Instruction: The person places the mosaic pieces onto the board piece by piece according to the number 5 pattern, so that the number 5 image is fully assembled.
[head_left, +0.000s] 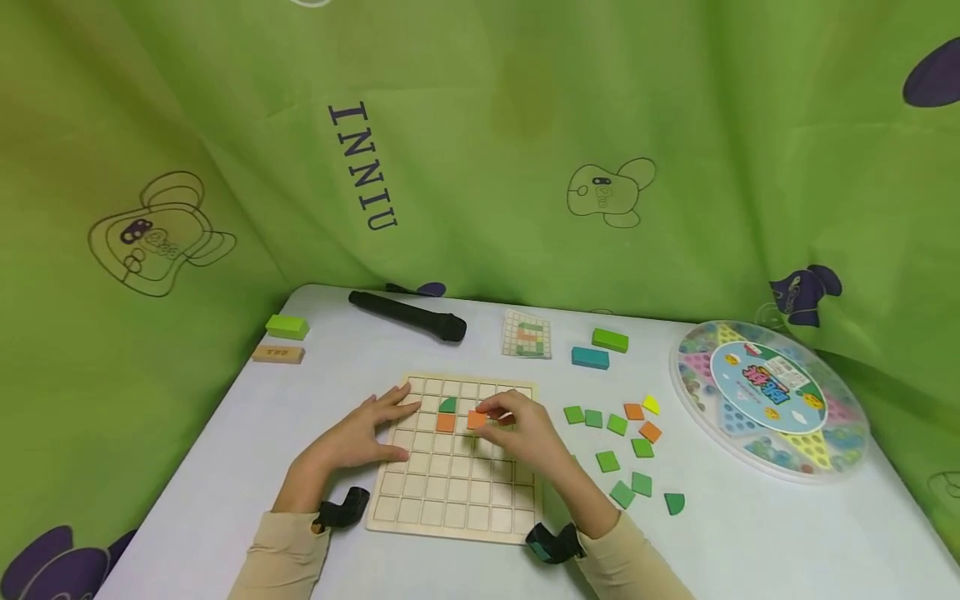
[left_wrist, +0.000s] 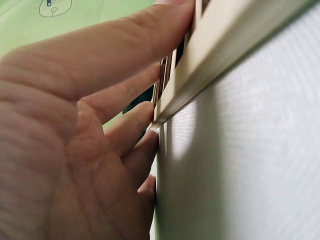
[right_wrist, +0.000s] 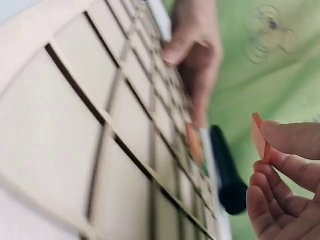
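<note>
A square wooden grid board [head_left: 445, 512] lies on the white table. On it are a green quarter-round tile [head_left: 447, 405] and, just below that, an orange square tile [head_left: 446, 423]. My right hand [head_left: 528, 435] pinches another orange square tile [right_wrist: 258, 137] between thumb and fingers, over the board to the right of those two. With fingers spread, my left hand [head_left: 358, 432] rests at the board's left edge; its thumb and fingertips touch the rim in the left wrist view.
Loose tiles lie right of the board: several green squares [head_left: 607, 461], orange squares [head_left: 650, 431], a yellow piece [head_left: 651, 404] and a green quarter-round [head_left: 675, 503]. Behind are a microphone [head_left: 405, 315], a pattern card [head_left: 527, 335] and blocks [head_left: 590, 358]. A round game box [head_left: 768, 400] sits far right.
</note>
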